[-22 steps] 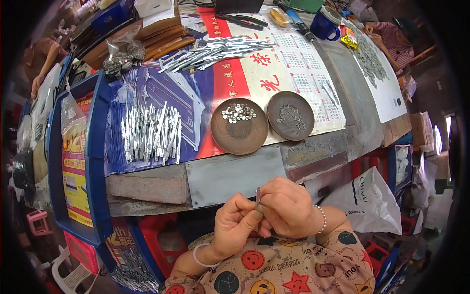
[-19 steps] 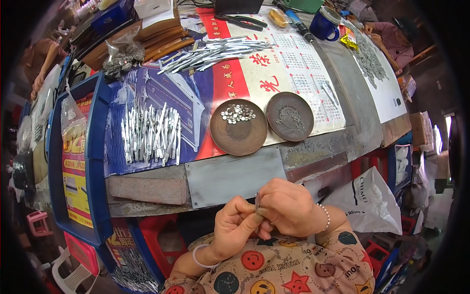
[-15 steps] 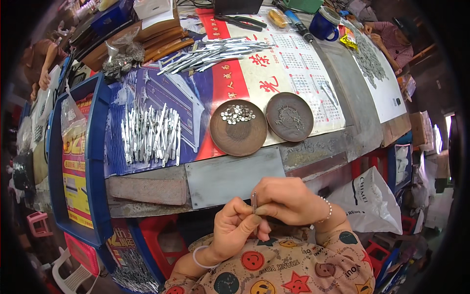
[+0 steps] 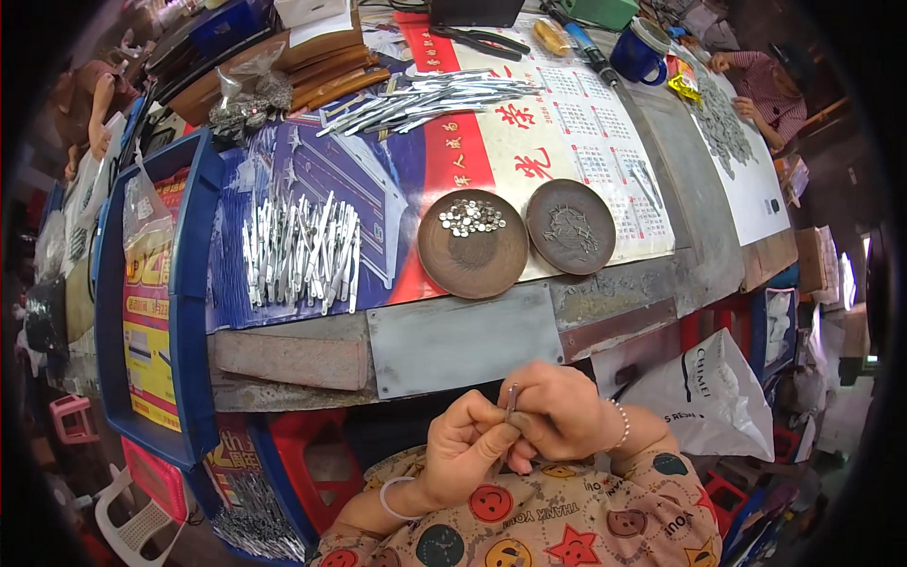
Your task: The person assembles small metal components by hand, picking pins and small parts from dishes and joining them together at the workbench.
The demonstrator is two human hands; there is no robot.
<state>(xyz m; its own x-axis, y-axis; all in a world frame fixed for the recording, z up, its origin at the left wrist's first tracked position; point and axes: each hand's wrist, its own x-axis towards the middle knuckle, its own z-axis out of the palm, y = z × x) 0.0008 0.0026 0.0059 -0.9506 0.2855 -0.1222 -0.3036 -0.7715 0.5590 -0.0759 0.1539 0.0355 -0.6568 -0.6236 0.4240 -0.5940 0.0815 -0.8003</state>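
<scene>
Metal pin (image 4: 511, 397), a thin grey sliver, stands nearly upright between the two hands, close to the person's chest and just below the near edge of the workbench (image 4: 453, 345). Its long axis runs up and down in the head view, with the upper end poking out above the fingers and the lower end hidden inside the grip. The left hand (image 4: 465, 446) comes up from the lower left, its fingers curled and pressed together with the tips against the pin's lower part. The right hand (image 4: 559, 411) closes in from the right, its fingers bunched and pinching the pin from that side; it sits slightly higher and covers more of the piece. Both hands touch each other around the pin, so neither is clearly nearer; whether a second small part is held there I cannot tell.

Ahead of the hands, well apart from them, two round brown dishes lie side by side on the bench: the left dish (image 4: 472, 255) holds a small heap of shiny bits, the right dish (image 4: 571, 227) finer dark ones. Farther left a spread of silver metal strips (image 4: 300, 250) lies on a blue sheet, long axes mostly pointing away from the person.
</scene>
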